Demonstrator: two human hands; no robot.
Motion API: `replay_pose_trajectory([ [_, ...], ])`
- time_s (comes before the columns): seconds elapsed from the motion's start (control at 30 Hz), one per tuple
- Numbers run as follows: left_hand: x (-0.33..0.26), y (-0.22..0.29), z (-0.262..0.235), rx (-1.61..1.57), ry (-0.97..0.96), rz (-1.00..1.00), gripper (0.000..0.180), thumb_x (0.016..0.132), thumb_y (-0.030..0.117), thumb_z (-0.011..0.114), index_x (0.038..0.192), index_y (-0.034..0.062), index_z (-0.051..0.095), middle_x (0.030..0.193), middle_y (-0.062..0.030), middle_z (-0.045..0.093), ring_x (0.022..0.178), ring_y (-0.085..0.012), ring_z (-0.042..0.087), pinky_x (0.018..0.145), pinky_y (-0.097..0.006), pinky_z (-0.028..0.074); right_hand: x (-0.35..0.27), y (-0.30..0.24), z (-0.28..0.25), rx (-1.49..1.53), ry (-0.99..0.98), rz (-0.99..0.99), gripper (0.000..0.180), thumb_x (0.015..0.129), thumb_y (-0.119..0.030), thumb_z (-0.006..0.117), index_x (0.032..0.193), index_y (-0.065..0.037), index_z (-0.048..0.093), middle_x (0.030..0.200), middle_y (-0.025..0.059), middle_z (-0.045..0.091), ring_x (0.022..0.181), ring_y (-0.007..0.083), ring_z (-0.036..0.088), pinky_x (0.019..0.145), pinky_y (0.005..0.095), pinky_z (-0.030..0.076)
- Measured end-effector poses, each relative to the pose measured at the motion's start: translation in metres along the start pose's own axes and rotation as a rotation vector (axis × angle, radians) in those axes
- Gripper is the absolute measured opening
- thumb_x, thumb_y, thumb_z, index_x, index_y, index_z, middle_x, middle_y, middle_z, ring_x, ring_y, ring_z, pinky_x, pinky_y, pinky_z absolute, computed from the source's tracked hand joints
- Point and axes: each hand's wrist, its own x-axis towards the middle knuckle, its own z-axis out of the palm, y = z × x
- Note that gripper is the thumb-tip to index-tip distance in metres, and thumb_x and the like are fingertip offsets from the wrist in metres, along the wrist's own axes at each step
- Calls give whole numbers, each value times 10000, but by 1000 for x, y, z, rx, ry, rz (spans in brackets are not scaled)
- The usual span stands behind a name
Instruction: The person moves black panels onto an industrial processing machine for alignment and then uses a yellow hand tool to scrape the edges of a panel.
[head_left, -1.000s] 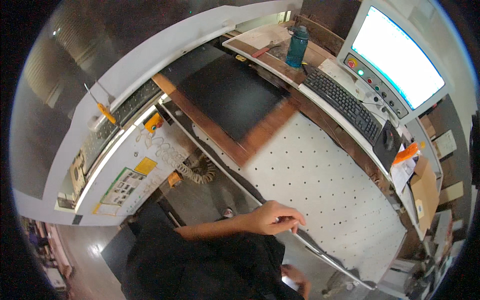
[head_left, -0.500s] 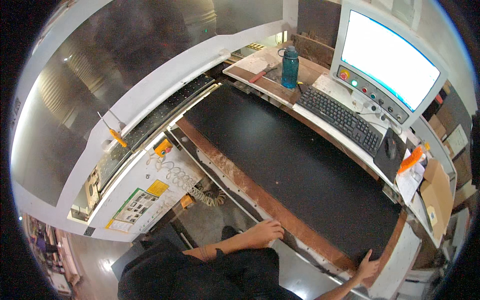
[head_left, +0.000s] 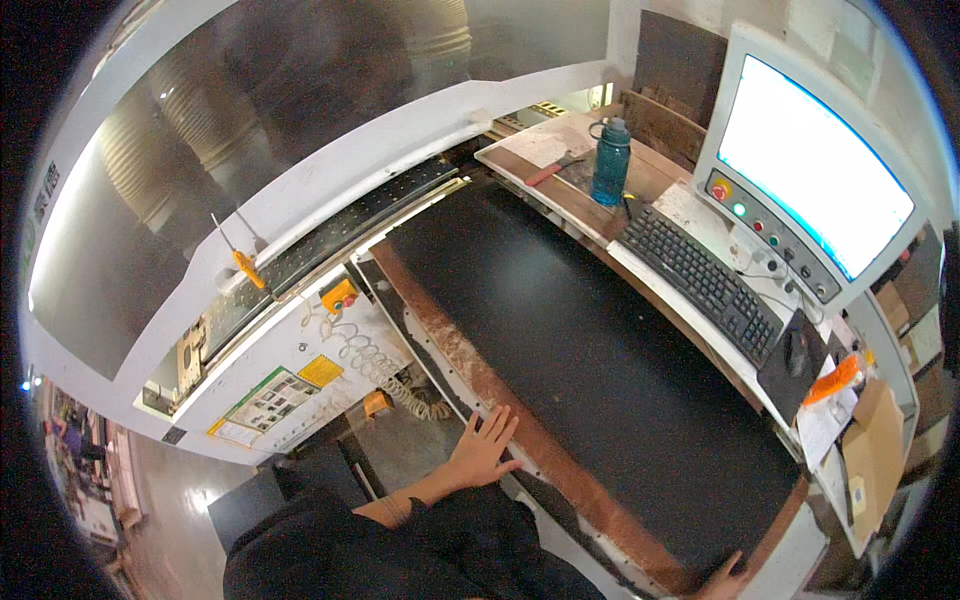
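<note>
A long black sheet (head_left: 590, 350) lies on a brown board (head_left: 465, 355), whose rusty-looking strip shows along the near side. My left hand (head_left: 485, 452) rests on that near edge, fingers spread and nothing held. At the sheet's near right corner is my right hand (head_left: 722, 580), partly cut off by the lower edge of the picture. Its visible fingers stretch out against the corner, and I see nothing held in it.
Beyond the sheet, a side desk carries a blue bottle (head_left: 610, 165), a keyboard (head_left: 700, 285) and a mouse (head_left: 797, 352). A lit monitor (head_left: 815, 165) stands above. Left is a large white machine with a yellow-handled screwdriver (head_left: 245, 267) and a coiled cable (head_left: 375, 365).
My left hand has slid along the near edge toward the far left, and its curled fingers have spread. My right hand stays by the corner, lower in the picture as the view shifted.
</note>
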Motion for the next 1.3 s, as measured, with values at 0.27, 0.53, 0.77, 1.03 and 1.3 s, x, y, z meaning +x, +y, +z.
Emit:
replay_pose_trajectory([
  [0.27, 28, -30, 7, -60, 114, -270, 1018, 955, 765, 313, 1582, -28, 195, 1662, -257, 83, 1554, -387, 2, 1199, -638, 43, 57, 111, 93, -420, 207, 251, 860, 695, -970, 435, 1023, -201, 636, 993, 166, 590, 933, 362, 581, 755, 532, 497],
  [0.53, 26, -69, 10, -118, 186, -365, 1134, 865, 848, 380, 1559, -40, 260, 1666, -244, 90, 1543, -392, 116, 1179, -666, 118, 36, 36, 45, -322, -46, 239, 1016, 658, -985, 460, 1218, -149, 600, 1041, 199, 582, 995, 398, 563, 841, 566, 461],
  [0.77, 42, -149, -9, -102, 71, -462, 1189, 795, 871, 479, 1561, -15, 277, 1662, -241, 113, 1526, -422, 148, 1181, -645, 171, -21, -37, 24, -81, -177, 112, 1204, 656, -969, 502, 1402, -24, 525, 1255, 354, 528, 1191, 550, 484, 943, 684, 394],
  [1.03, 65, -214, -18, -271, 101, -543, 1448, 602, 896, 674, 1591, -20, 143, 1655, -272, 83, 1540, -434, 58, 1214, -582, 165, -98, -73, 29, -152, 40, -206, 845, 856, -752, 579, 1226, 5, 642, 1150, 265, 626, 977, 421, 608, 837, 543, 500],
  [1.3, 58, -221, -13, -236, 243, -567, 1447, 550, 868, 739, 1539, -74, 258, 1618, -246, 226, 1514, -412, 174, 1212, -544, 199, -150, -76, 48, 59, -73, -234, 762, 808, -456, 786, 1376, -10, 543, 1313, 222, 590, 1187, 428, 541, 1006, 526, 436],
])
